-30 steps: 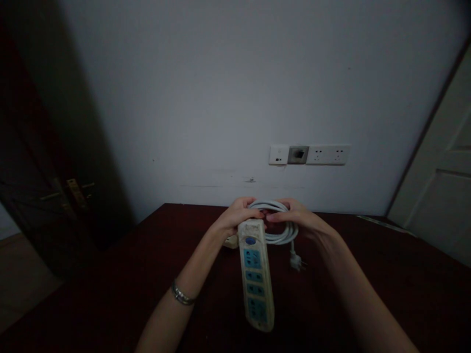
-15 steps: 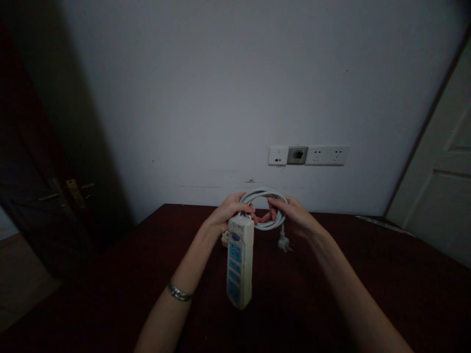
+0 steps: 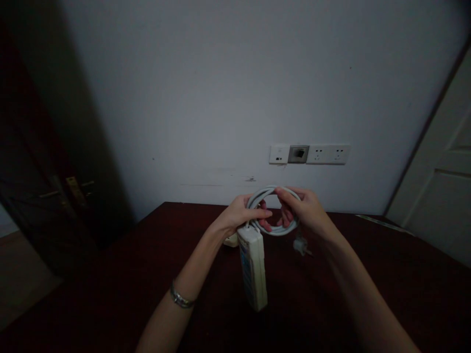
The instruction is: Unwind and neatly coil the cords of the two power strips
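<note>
A white power strip hangs upright above the dark red table, its lower end close to the tabletop and its sockets turned mostly out of sight. Its white cable is wound into a coil between both hands. My left hand is closed on the coil's left side, just above the strip's top end. On the coil's right side my right hand is closed, with fingers through the loop. The plug dangles below my right hand.
A row of wall sockets sits on the white wall behind the table. A dark door with a brass handle stands at the left, a white door at the right. A small pale object lies on the table behind my left wrist.
Both hands lifted the coil a little and shifted right. The strip turned from showing its blue socket face to showing its side and swung from tilted to upright. The plug moved right.
</note>
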{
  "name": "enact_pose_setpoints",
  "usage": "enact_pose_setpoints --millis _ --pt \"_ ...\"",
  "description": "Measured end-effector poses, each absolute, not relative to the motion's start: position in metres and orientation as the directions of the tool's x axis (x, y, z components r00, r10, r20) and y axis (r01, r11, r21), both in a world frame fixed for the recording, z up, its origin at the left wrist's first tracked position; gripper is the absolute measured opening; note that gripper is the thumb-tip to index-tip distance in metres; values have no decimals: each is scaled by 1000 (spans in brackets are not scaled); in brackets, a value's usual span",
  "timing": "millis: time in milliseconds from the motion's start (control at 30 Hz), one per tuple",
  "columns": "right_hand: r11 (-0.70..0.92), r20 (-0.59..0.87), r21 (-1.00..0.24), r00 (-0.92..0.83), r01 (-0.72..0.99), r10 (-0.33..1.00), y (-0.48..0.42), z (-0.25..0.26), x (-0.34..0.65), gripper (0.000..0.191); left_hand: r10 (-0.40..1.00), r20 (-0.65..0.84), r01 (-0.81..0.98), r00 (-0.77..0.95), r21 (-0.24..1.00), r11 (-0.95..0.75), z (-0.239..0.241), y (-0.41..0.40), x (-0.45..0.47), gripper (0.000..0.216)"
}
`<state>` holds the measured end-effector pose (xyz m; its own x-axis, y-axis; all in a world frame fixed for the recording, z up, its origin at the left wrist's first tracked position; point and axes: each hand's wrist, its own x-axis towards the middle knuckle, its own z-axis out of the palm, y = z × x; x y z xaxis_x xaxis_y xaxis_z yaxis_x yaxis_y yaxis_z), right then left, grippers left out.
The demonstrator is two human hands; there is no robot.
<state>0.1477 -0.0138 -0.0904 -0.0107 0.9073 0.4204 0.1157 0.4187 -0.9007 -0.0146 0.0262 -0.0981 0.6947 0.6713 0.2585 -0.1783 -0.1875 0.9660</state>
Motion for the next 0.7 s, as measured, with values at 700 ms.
enact_pose_setpoints --millis 700 --pt "437 440 -886 -19 156 898 -15 -92 140 43 583 151 -323 799 924 204 -100 20 -11 25"
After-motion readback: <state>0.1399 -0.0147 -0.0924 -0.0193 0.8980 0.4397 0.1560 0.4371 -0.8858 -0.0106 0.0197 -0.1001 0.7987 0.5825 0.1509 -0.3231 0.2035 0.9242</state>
